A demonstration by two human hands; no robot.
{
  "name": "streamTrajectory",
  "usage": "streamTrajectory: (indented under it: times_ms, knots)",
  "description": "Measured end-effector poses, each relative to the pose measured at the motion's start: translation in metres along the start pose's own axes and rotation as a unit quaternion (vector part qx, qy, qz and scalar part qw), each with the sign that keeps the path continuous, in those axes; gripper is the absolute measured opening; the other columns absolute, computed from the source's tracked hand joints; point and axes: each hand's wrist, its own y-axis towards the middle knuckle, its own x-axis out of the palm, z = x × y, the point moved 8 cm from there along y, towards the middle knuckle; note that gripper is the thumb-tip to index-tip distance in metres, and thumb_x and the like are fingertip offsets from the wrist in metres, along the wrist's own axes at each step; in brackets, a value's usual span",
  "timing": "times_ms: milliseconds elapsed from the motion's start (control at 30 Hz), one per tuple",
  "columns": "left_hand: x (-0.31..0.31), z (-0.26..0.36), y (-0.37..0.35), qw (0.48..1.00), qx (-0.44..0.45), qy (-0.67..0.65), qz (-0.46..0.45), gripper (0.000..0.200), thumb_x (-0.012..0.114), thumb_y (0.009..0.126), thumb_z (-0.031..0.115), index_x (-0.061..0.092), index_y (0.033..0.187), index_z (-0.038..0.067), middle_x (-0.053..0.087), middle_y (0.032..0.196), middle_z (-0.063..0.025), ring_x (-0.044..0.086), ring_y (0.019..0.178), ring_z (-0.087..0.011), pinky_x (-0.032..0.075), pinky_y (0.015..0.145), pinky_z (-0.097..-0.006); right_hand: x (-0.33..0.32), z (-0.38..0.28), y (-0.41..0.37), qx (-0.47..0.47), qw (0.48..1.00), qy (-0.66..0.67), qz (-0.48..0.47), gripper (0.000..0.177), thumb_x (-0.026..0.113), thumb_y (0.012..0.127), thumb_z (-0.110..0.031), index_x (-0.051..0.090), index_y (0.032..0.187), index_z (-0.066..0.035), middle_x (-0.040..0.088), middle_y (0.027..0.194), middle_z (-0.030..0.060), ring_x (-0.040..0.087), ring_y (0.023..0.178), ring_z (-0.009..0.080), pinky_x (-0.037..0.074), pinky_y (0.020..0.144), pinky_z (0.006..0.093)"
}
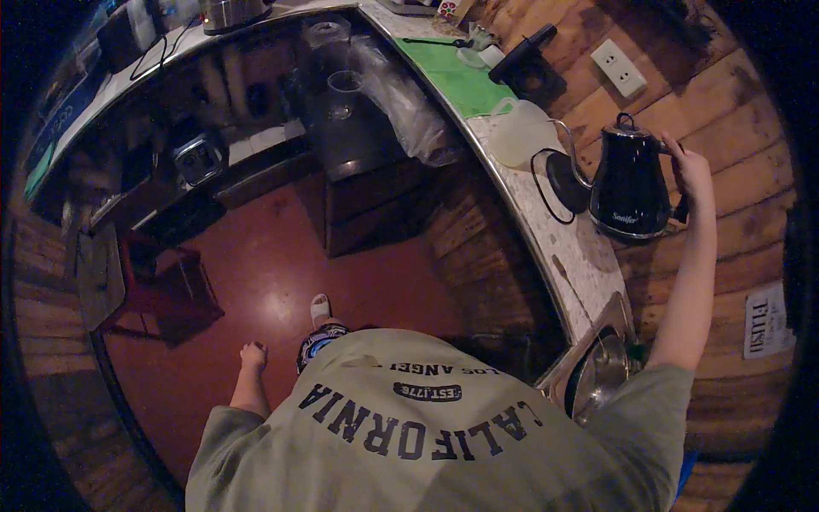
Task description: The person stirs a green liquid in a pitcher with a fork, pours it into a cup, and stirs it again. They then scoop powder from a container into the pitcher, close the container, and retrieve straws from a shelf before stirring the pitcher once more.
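At the right, my right hand (689,171) is wrapped round the handle of a black kettle (630,183) with a thin curved spout and a lidded top. The kettle is upright, beside the wooden wall, just right of a round black base (566,182) on the speckled counter (589,247). Whether the kettle's bottom touches the counter cannot be made out. My left hand (253,354) hangs low at the left over the red floor, away from any object, its fingers curled in and nothing visible in them.
A translucent white jug (520,134) stands beyond the kettle base, near a green mat (452,77) and a black stand (533,72). Nearer my body is a metal sink (600,375). A socket (618,70) is on the wall; a red stool (171,290) stands at the left.
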Motion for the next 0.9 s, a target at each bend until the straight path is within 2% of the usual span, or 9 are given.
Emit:
streamTrajectory:
  times_ms: [33, 100, 133, 167, 233, 267, 567, 733, 900]
  knots:
    - [-0.006, 0.003, -0.005, 1.0, -0.011, -0.005, -0.008, 0.034, 0.056, 0.085, 0.04, 0.067, 0.098, 0.011, 0.063, 0.105, -0.0137, 0.052, 0.109, -0.0304, 0.038, 0.095, -0.0434, 0.002, 0.004, 0.0, -0.018, 1.0, -0.001, -0.004, 0.049, 0.064, 0.081, -0.052, 0.068, 0.077, -0.003, 0.036, 0.049, -0.003, 0.034, 0.04, 0.0081, 0.025, 0.038, 0.026]
    - [-0.015, 0.011, -0.013, 0.999, -0.034, -0.016, -0.025, 0.034, 0.055, 0.086, 0.04, 0.067, 0.097, 0.01, 0.063, 0.105, -0.0141, 0.051, 0.109, -0.0305, 0.038, 0.096, -0.0432, 0.012, 0.037, 0.002, 0.107, 0.992, 0.051, -0.047, 0.048, 0.063, 0.082, -0.05, 0.068, 0.078, -0.003, 0.036, 0.05, -0.0023, 0.036, 0.043, 0.0086, 0.027, 0.04, 0.026]
    - [-0.015, 0.012, -0.012, 0.999, -0.025, -0.021, -0.022, 0.034, 0.055, 0.086, 0.04, 0.067, 0.098, 0.01, 0.062, 0.106, -0.0143, 0.051, 0.109, -0.0309, 0.037, 0.096, -0.0433, 0.014, 0.045, 0.004, 0.069, 0.996, -0.016, -0.057, 0.03, 0.059, 0.085, -0.041, 0.063, 0.095, -0.012, 0.042, 0.055, 0.0017, 0.04, 0.046, 0.0133, 0.034, 0.046, 0.0288]
    - [-0.013, 0.012, -0.012, 0.999, -0.017, -0.025, -0.019, 0.034, 0.055, 0.086, 0.04, 0.067, 0.099, 0.01, 0.062, 0.107, -0.0145, 0.051, 0.109, -0.0313, 0.037, 0.096, -0.0433, 0.018, 0.06, 0.004, 0.031, 0.994, -0.084, -0.066, 0.025, 0.055, 0.088, -0.031, 0.058, 0.111, -0.022, 0.047, 0.061, 0.0056, 0.044, 0.049, 0.018, 0.04, 0.051, 0.0317]
    - [-0.012, 0.012, -0.012, 0.999, -0.02, -0.018, -0.029, 0.034, 0.055, 0.086, 0.04, 0.066, 0.1, 0.01, 0.061, 0.109, -0.0147, 0.051, 0.109, -0.0319, 0.037, 0.096, -0.0433, 0.024, 0.055, 0.0, -0.012, 0.983, -0.166, -0.081, 0.04, 0.049, 0.092, -0.019, 0.051, 0.129, -0.032, 0.053, 0.067, 0.0097, 0.048, 0.053, 0.0224, 0.047, 0.058, 0.0342]
    - [-0.01, 0.012, -0.01, 0.999, -0.031, -0.007, -0.041, 0.034, 0.055, 0.086, 0.04, 0.066, 0.101, 0.011, 0.06, 0.111, -0.0147, 0.051, 0.109, -0.0321, 0.038, 0.096, -0.0434, 0.026, 0.054, -0.003, -0.016, 0.98, -0.181, -0.087, 0.042, 0.047, 0.092, -0.017, 0.049, 0.132, -0.033, 0.053, 0.068, 0.0097, 0.049, 0.054, 0.0221, 0.047, 0.059, 0.0339]
    - [0.01, 0.007, 0.006, 0.999, -0.014, -0.007, -0.036, 0.036, 0.056, 0.086, 0.04, 0.066, 0.104, 0.011, 0.058, 0.114, -0.0154, 0.051, 0.11, -0.0348, 0.04, 0.095, -0.0439, 0.03, 0.047, -0.014, 0.188, 0.969, -0.097, -0.126, 0.042, 0.043, 0.094, -0.015, 0.048, 0.132, -0.031, 0.049, 0.068, 0.0083, 0.047, 0.057, 0.0188, 0.047, 0.062, 0.0329]
    - [0.003, 0.014, 0.007, 0.999, -0.01, -0.018, -0.024, 0.035, 0.056, 0.085, 0.039, 0.065, 0.104, 0.011, 0.059, 0.112, -0.0151, 0.051, 0.109, -0.035, 0.04, 0.095, -0.044, 0.033, 0.047, -0.016, 0.143, 0.981, -0.074, -0.108, 0.032, 0.045, 0.095, -0.029, 0.056, 0.125, -0.029, 0.05, 0.067, 0.0084, 0.046, 0.058, 0.0191, 0.045, 0.063, 0.0328]
    - [-0.01, 0.026, 0.004, 0.998, -0.03, -0.011, -0.055, 0.036, 0.056, 0.085, 0.039, 0.064, 0.107, 0.011, 0.058, 0.115, -0.0146, 0.049, 0.112, -0.0345, 0.04, 0.095, -0.044, 0.023, 0.023, -0.02, 0.222, 0.968, -0.034, -0.111, 0.034, 0.046, 0.094, -0.027, 0.054, 0.127, -0.028, 0.049, 0.064, 0.0079, 0.045, 0.057, 0.0197, 0.045, 0.062, 0.0342]
